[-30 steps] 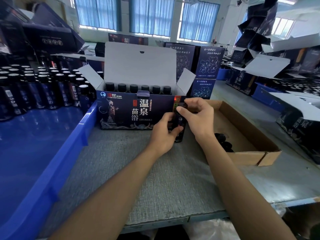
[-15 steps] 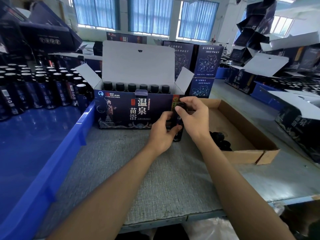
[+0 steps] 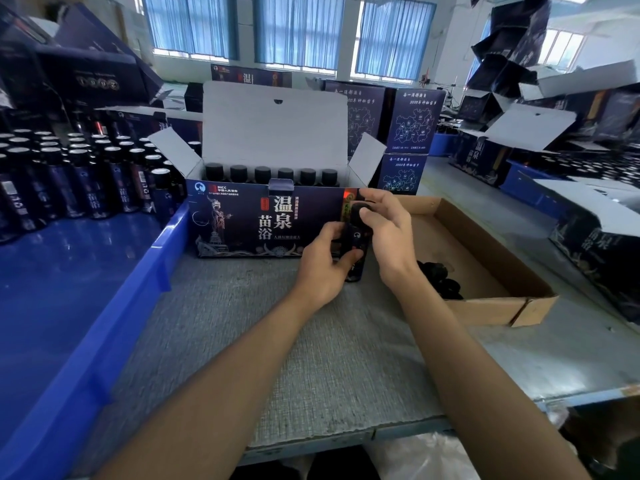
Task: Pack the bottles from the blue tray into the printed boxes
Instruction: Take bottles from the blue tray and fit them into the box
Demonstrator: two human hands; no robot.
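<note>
Dark glass and a black cap are all that show of the bottle (image 3: 354, 239), which stands upright just in front of the right end of the printed box (image 3: 249, 220), its base at or just above the grey worktop (image 3: 311, 348); I cannot tell whether it touches. The left hand (image 3: 320, 271) wraps its fingers (image 3: 349, 260) round the lower body, likely to steady it, while the right hand (image 3: 386, 233) curls over the top and pinches the cap, which suggests tightening or checking it before packing. Loose black caps (image 3: 440, 277) lie in the brown cardboard tray (image 3: 498, 308) by the right wrist, handy for that job. The box lid stands open with six capped bottles along its back row, so a front row seems free. More bottles (image 3: 86, 174) wait at the far end of the blue tray (image 3: 162, 247) on the left.
</note>
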